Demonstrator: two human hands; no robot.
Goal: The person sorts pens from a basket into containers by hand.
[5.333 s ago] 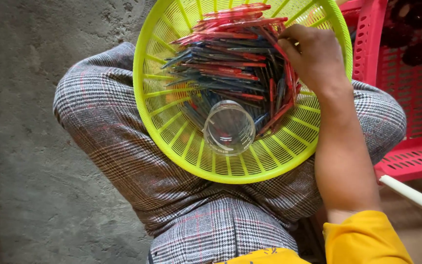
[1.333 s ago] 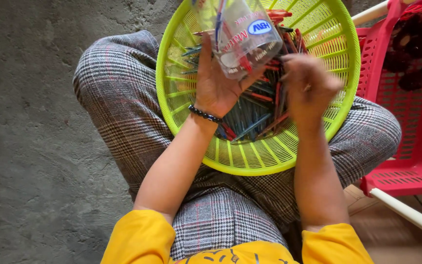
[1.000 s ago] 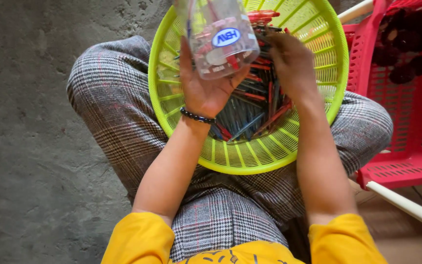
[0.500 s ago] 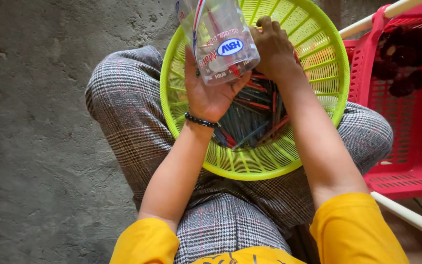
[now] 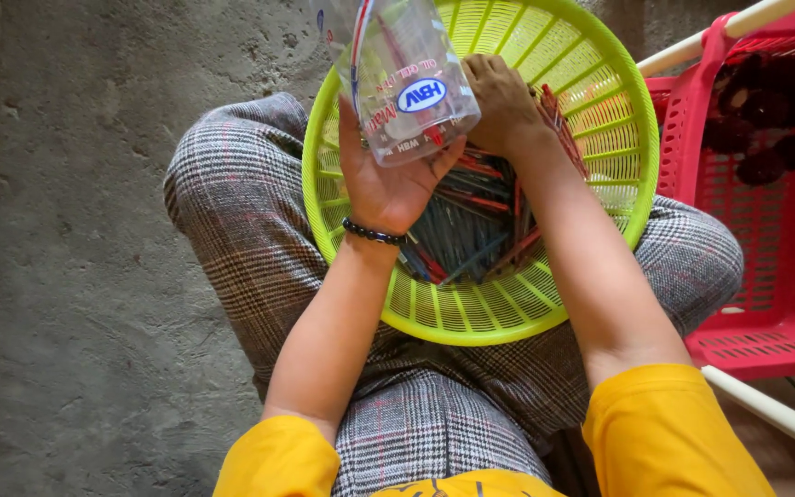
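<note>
The left hand is gripping a clear plastic jar from beneath, above the green basket on the lap. The right hand is closing on thin pens. The jar looks light, stiff and slick; gripping around its body seems safest.

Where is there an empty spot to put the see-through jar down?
The grey floor left of the checked trousers is bare. The green basket has bare mesh along its near rim, but its middle is crowded with pens. The red crate holds dark lumps at its far end.
</note>
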